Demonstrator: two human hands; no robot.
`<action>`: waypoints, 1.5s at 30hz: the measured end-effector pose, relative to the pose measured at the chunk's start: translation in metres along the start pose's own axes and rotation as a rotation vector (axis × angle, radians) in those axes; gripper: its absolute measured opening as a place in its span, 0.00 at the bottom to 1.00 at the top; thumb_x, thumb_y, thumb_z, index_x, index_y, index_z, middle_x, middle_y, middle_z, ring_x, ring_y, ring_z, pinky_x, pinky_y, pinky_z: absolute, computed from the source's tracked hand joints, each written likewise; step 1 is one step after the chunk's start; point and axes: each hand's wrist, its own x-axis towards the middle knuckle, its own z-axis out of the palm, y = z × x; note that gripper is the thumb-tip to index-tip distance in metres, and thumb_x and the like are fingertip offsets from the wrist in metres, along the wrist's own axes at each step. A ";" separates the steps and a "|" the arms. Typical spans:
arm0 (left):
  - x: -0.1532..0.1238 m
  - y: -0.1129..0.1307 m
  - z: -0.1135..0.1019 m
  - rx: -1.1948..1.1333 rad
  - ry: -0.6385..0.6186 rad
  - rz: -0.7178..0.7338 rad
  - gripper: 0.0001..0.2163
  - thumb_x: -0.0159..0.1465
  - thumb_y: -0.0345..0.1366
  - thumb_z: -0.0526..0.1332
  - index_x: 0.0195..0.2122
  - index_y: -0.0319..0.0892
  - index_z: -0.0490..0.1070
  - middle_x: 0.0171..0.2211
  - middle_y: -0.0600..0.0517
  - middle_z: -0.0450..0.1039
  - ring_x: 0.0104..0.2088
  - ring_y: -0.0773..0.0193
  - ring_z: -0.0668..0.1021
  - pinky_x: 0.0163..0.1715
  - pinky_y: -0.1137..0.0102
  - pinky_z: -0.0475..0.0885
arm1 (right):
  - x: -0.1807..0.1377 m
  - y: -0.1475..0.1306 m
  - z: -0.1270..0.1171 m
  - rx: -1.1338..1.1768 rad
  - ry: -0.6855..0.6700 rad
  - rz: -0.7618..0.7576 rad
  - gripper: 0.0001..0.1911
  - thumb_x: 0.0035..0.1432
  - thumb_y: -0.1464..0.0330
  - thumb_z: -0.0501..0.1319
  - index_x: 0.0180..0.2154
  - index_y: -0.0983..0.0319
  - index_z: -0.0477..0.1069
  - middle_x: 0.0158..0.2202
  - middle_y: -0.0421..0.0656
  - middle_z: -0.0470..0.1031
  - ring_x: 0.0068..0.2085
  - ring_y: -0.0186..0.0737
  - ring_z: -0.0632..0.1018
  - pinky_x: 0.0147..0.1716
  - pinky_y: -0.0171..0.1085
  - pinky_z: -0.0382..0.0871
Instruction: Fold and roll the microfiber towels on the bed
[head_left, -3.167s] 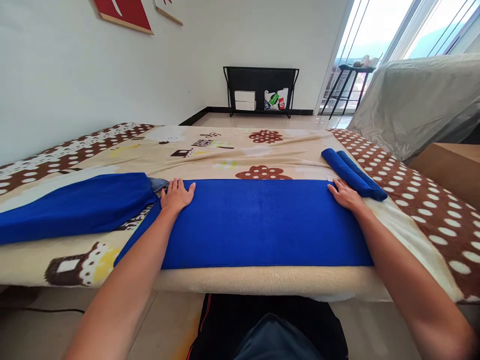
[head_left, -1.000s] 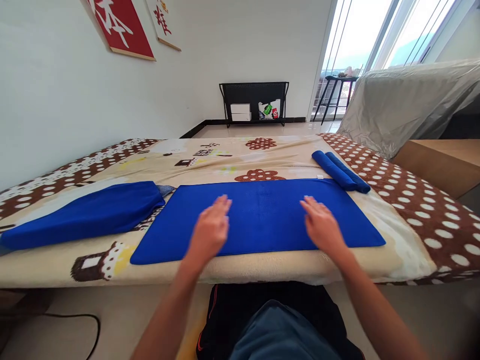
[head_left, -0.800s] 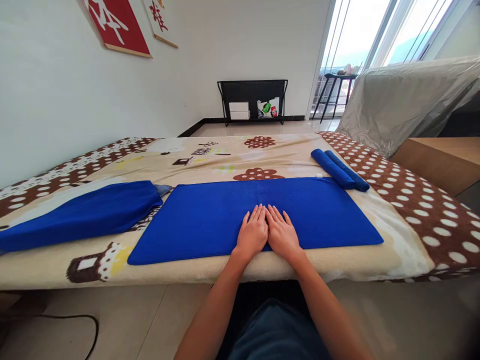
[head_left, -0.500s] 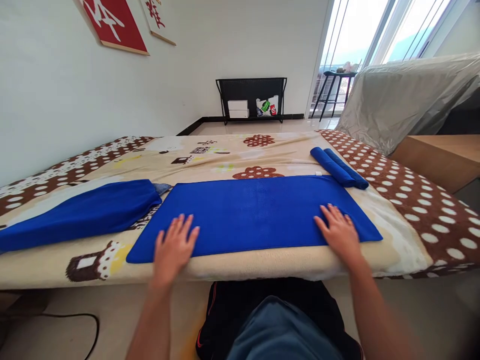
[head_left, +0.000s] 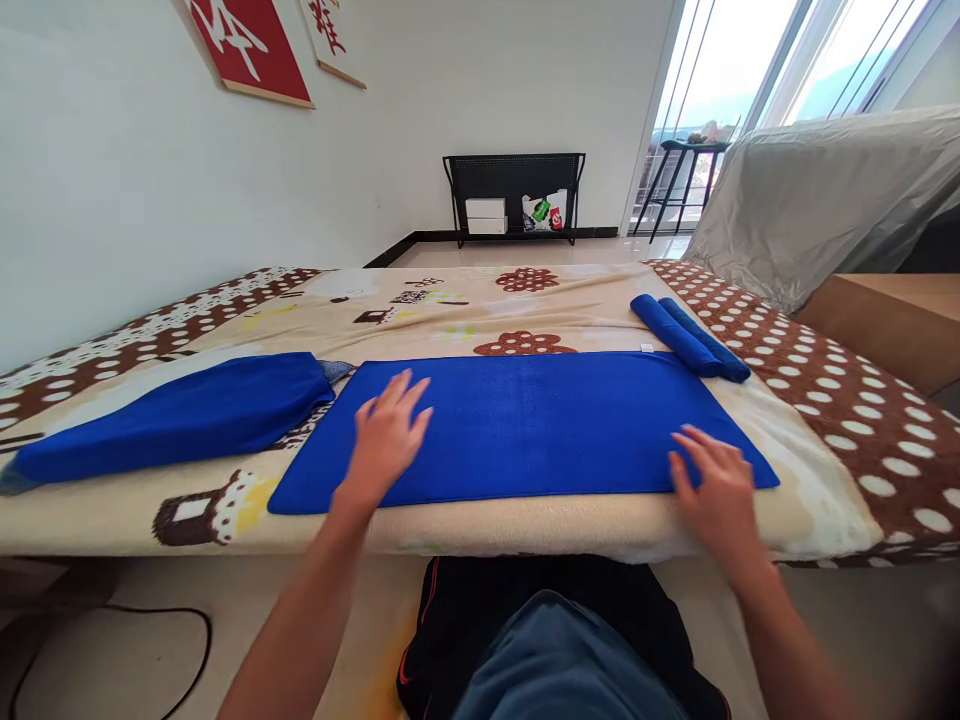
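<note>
A blue towel lies spread flat along the near edge of the bed, its small white tag at the far right side. Over its left part is my left hand, fingers spread, holding nothing. My right hand is at the towel's near right part, fingers apart and slightly bent, also holding nothing. Whether either hand touches the cloth I cannot tell. Two rolled blue towels lie side by side just beyond the right end. To the left is another blue cloth, loosely heaped, with greyish ends.
A cream and brown patterned blanket covers the bed. Beyond it stand a black rack with white boxes and a bag, and a stool by the window. Plastic sheeting drapes something at right. A black cable lies on the floor at left.
My left hand has moved forward over the towel, away from its near edge. My right hand has shifted slightly right and nearer to me. The view has turned a little left.
</note>
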 end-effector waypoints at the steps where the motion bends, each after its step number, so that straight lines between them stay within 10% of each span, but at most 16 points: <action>1: 0.023 0.023 0.005 -0.023 -0.014 0.048 0.20 0.70 0.41 0.52 0.62 0.51 0.65 0.68 0.50 0.59 0.66 0.56 0.63 0.64 0.57 0.57 | 0.002 -0.029 0.000 0.036 -0.038 -0.077 0.17 0.67 0.62 0.51 0.52 0.58 0.73 0.49 0.48 0.76 0.48 0.50 0.74 0.49 0.49 0.66; 8: 0.143 0.114 0.070 -0.045 -0.094 0.111 0.16 0.67 0.43 0.61 0.52 0.41 0.71 0.54 0.45 0.71 0.54 0.54 0.74 0.54 0.51 0.70 | -0.011 -0.153 0.012 0.148 -0.247 -0.367 0.14 0.65 0.71 0.56 0.50 0.63 0.73 0.31 0.43 0.75 0.33 0.41 0.74 0.36 0.41 0.62; 16: 0.180 0.121 0.126 -0.084 -0.220 0.102 0.18 0.67 0.44 0.61 0.55 0.41 0.68 0.56 0.45 0.69 0.52 0.54 0.75 0.52 0.52 0.72 | -0.015 -0.161 0.020 0.154 -0.272 -0.426 0.17 0.62 0.75 0.56 0.52 0.64 0.71 0.29 0.42 0.74 0.29 0.40 0.74 0.32 0.42 0.62; 23: 0.191 0.124 0.122 -0.179 -0.238 0.010 0.17 0.67 0.42 0.61 0.54 0.41 0.69 0.55 0.45 0.69 0.52 0.55 0.75 0.51 0.53 0.73 | -0.016 -0.167 0.027 0.155 -0.039 -0.442 0.12 0.62 0.79 0.56 0.44 0.64 0.74 0.24 0.40 0.71 0.25 0.36 0.69 0.27 0.40 0.56; 31: 0.213 0.106 0.053 -0.456 -0.151 -0.049 0.17 0.67 0.42 0.61 0.54 0.40 0.69 0.53 0.45 0.71 0.49 0.56 0.76 0.48 0.55 0.75 | 0.021 -0.165 -0.022 0.389 0.204 -0.518 0.11 0.59 0.79 0.62 0.45 0.68 0.74 0.20 0.35 0.69 0.21 0.31 0.68 0.25 0.39 0.58; 40: 0.230 0.063 -0.106 -0.996 0.112 -0.116 0.03 0.62 0.33 0.64 0.35 0.41 0.70 0.32 0.53 0.73 0.34 0.64 0.76 0.41 0.64 0.72 | 0.162 -0.113 -0.138 0.680 0.391 -0.118 0.09 0.60 0.70 0.64 0.41 0.56 0.81 0.19 0.34 0.72 0.18 0.28 0.71 0.17 0.32 0.62; 45: 0.204 0.055 -0.191 -1.219 0.123 -0.058 0.05 0.61 0.31 0.65 0.35 0.39 0.68 0.32 0.54 0.72 0.37 0.66 0.75 0.53 0.59 0.64 | 0.229 -0.089 -0.176 1.122 0.417 -0.102 0.06 0.51 0.75 0.67 0.34 0.66 0.81 0.20 0.38 0.71 0.16 0.31 0.70 0.11 0.34 0.55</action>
